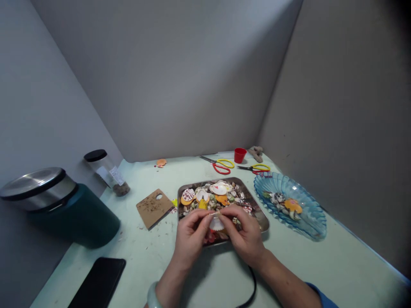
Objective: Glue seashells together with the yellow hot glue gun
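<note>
A white fan-shaped seashell (pixel 217 224) is pinched between the fingertips of both my hands, above the near side of a metal tray (pixel 263 221). My left hand (pixel 190 237) closes on its left edge, thumb in front. On the opposite edge my right hand (pixel 246 237) grips with thumb and fingers. Mixed shells fill the tray, among them a large white shell (pixel 219 188), a brown-speckled shell (pixel 188 196) and an orange shell (pixel 222 199). A yellow glue-gun-like tip (pixel 202 202) stands up behind my left fingers; its lower part is hidden.
At right lies a blue scalloped glass dish (pixel 310 209) holding several shells. Scissors (pixel 221 164), smaller scissors (pixel 255 168) and a red cup (pixel 239 155) are at the back. Leftward are a cardboard piece (pixel 154 208), a jar (pixel 111 175), a green flask (pixel 80 218) and a black phone (pixel 99 282).
</note>
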Tool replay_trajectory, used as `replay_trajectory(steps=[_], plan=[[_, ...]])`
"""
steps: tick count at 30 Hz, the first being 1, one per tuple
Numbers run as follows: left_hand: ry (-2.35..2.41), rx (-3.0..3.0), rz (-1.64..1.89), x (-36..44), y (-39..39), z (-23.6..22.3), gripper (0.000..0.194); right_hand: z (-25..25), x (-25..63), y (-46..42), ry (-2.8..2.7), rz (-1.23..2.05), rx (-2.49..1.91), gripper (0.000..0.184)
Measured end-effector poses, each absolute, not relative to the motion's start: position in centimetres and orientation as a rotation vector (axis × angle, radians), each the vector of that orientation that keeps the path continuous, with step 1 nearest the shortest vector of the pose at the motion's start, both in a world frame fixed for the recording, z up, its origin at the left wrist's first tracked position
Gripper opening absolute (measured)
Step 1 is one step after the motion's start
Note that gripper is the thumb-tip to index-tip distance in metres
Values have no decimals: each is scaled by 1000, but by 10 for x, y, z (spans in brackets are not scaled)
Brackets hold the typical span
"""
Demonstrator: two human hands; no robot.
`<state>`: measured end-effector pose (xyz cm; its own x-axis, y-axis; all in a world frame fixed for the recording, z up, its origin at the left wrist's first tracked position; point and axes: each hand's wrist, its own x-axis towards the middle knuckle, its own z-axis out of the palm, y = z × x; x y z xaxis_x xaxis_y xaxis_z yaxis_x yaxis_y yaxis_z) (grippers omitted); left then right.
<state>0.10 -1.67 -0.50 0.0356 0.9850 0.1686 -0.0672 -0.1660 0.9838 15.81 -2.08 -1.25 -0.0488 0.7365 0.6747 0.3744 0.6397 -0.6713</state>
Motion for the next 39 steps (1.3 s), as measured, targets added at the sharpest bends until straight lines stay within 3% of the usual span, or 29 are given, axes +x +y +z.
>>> replay_trajectory(steps=[14, 28, 39], plan=[[994, 1091, 1196, 6, -20, 2, 43, -13, 159, -22, -1682, 353, -912, 11], [1077, 1447, 1377, -1, -15, -4, 18, -13, 159, -21, -1616, 520, -988, 6], [1080, 1515, 1367, -3, -14, 0, 19, -9, 161, -18, -1567, 641, -1040, 11]])
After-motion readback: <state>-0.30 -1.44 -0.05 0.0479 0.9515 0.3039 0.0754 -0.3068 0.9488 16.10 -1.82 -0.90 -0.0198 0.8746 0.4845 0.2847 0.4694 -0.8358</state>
